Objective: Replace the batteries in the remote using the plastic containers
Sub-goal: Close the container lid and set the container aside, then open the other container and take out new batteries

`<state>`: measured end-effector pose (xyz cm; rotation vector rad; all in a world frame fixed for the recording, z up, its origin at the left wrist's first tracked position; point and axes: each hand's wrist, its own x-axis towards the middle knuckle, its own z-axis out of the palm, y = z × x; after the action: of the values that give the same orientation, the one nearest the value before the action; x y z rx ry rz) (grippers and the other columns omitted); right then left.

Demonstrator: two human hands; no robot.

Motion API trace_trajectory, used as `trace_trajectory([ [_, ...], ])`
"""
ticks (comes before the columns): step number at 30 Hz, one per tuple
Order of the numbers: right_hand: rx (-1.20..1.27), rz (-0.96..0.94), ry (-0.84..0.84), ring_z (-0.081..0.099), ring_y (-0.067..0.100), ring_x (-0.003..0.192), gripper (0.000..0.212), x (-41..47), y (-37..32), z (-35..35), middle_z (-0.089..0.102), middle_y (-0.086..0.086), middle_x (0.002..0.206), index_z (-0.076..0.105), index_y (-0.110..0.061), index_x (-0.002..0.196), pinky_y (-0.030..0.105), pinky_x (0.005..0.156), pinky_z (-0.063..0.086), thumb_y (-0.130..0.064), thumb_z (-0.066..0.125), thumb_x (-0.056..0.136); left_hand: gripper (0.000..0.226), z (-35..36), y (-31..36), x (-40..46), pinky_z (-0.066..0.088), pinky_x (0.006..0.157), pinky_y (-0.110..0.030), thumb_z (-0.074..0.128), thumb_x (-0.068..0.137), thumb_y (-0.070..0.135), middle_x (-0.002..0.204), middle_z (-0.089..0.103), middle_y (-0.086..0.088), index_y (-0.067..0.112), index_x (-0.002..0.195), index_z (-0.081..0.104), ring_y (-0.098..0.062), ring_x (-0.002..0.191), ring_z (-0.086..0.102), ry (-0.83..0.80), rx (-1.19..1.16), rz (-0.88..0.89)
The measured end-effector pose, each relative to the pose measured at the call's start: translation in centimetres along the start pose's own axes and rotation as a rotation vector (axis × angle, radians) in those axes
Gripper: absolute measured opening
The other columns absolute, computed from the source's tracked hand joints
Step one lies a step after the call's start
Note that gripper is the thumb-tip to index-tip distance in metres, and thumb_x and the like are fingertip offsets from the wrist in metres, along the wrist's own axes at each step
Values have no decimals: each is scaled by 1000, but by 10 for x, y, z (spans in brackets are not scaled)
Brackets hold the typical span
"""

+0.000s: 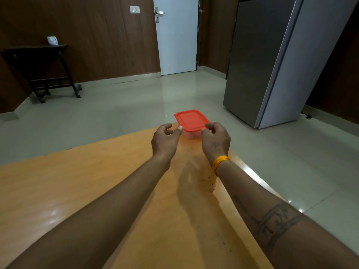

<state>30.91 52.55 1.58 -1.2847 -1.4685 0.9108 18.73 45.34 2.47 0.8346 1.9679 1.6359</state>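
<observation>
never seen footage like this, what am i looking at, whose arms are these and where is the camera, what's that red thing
There is no machine here. The one picture comes from a wide-angle camera worn on a person's head, looking forward and down, so the two bare arms reaching out are that person's own. They stretch over an orange-brown table. At its far corner stands a clear plastic container closed with a red lid. The left hand and the right hand, which has a yellow band at its wrist, are at the lid's near edge with curled fingers; whether they grip it yet is unclear. No remote or batteries show. Behind are a white door and a grey fridge.
</observation>
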Motion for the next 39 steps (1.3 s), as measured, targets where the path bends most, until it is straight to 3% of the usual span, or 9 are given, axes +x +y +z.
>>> trace_trajectory([
  [5,235,65,-73,64,18,82,12,-87,-31,-12,70,-5,83,73,-21,86,49,88,59,-27,66,94,19,-69,18,-68,61,90,-43,70,99,32,110,73,0,21,115,71,-22,108,70,-33,-69,17],
  [9,403,182,-221,71,29,97,14,-166,-56,-17,75,7,94,74,-20,92,51,88,62,-29,65,98,18,-129,26,-131,60,82,-36,67,101,30,117,75,-7,19,114,72,-22,109,72,-37,-165,-8],
  [13,514,232,-367,74,22,96,16,-240,-84,-21,78,10,102,75,-14,98,42,82,63,-26,65,101,19,-186,23,-188,60,85,-38,65,103,31,116,78,-3,19,115,73,-21,107,74,-9,-207,-30],
  [24,555,248,-640,72,16,87,18,-404,-127,21,78,13,100,75,-11,97,41,78,64,-25,64,101,18,-348,-4,-293,59,79,-38,61,104,22,109,80,-9,12,109,75,-21,95,75,229,-274,-81],
  [33,474,186,-788,71,16,82,18,-492,-149,99,76,18,94,75,-8,95,36,71,61,-22,65,100,12,-461,-41,-317,56,75,-35,63,102,21,100,78,-3,18,100,74,-17,88,72,456,-298,-117],
  [39,327,110,-839,74,21,84,15,-522,-150,151,76,-1,83,75,-20,91,46,78,63,-31,65,93,10,-515,-75,-309,57,73,-37,64,100,18,104,77,-8,16,99,73,-19,92,72,631,-258,-157],
])
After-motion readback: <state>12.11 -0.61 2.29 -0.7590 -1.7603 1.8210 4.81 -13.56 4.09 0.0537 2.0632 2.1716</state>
